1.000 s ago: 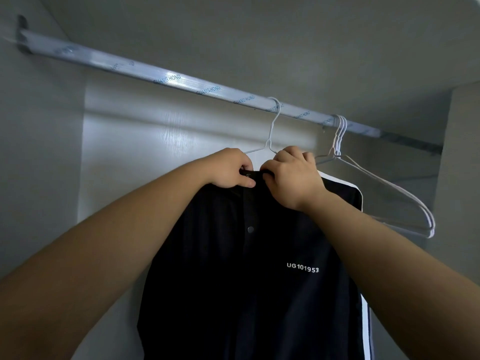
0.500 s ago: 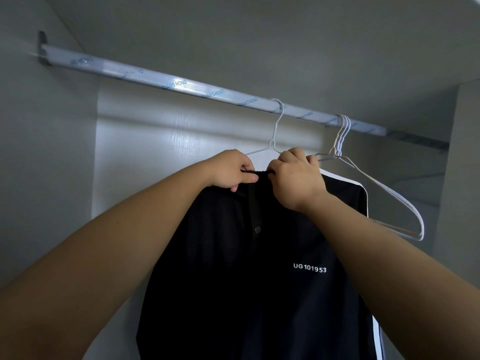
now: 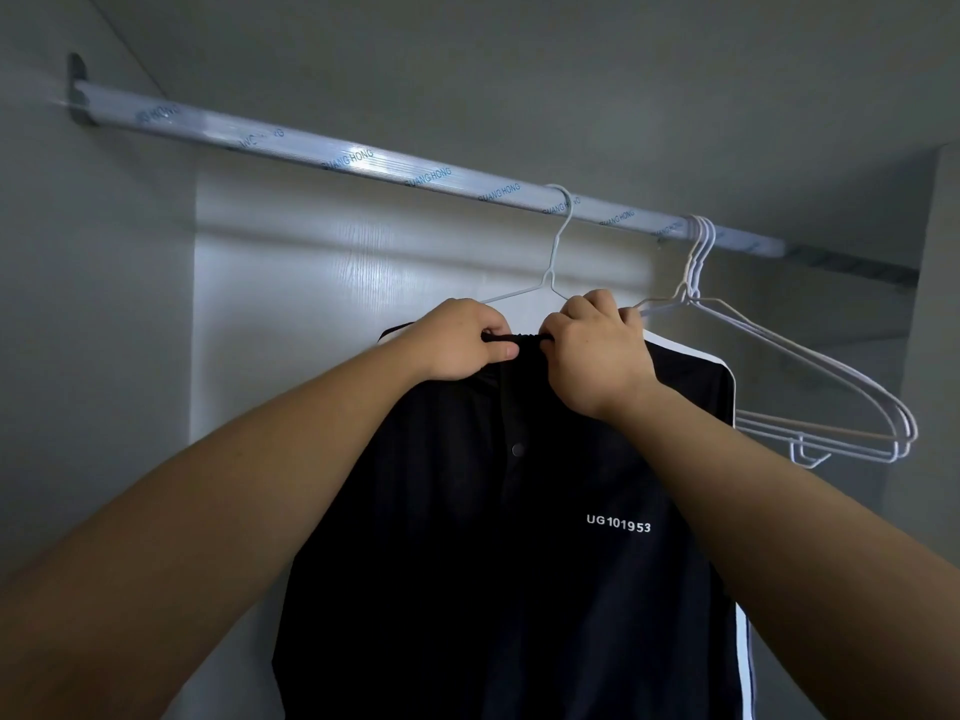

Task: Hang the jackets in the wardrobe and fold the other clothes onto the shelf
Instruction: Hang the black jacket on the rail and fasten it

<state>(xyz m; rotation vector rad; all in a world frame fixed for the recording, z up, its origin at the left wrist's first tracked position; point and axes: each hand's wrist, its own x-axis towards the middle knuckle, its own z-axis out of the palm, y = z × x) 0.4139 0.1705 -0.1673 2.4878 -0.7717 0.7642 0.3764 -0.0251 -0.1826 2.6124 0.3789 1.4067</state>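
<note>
Fingers of your left hand [image 3: 462, 340] and right hand [image 3: 597, 350] are clamped on the collar [image 3: 517, 337] of the black jacket [image 3: 519, 537], hanging on a wire hanger [image 3: 550, 267] toward the right end of the rail [image 3: 363, 159], so square the collar under the hook [image 3: 565, 197] before letting go.

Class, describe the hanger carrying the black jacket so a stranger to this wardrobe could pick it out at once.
Look to the silver rail running across the top of the wardrobe. Of the white wire hangers hooked over it, take the single hanger left of the bunched empty hangers. It alone carries a black jacket lettered UG101953.
</note>
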